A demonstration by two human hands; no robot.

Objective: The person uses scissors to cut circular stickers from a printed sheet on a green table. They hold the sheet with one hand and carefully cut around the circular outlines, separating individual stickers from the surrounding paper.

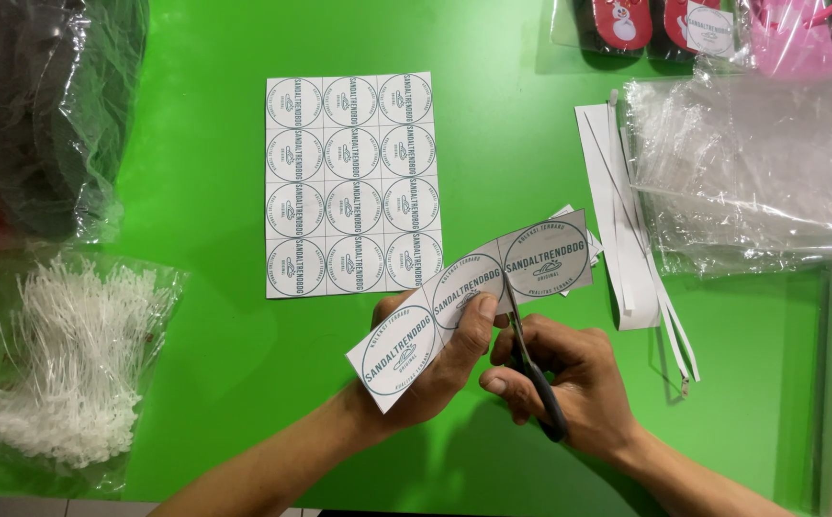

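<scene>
My left hand point(440, 359) holds a white paper strip point(478, 297) printed with three round teal labels, thumb on top of the middle label. My right hand point(564, 388) grips black-handled scissors point(531, 359); the blades cut upward into the strip between the middle label and the right one. A larger white sheet point(353, 184) with a grid of the same round labels lies flat on the green table point(205, 316), just above my hands.
Narrow white paper offcuts point(627, 220) lie to the right, beside a stack of clear plastic bags point(751, 172). Bagged sandals, red and pink point(713, 29), sit top right. A bag of white plastic tag pins point(67, 369) and dark bagged items point(38, 115) lie at left.
</scene>
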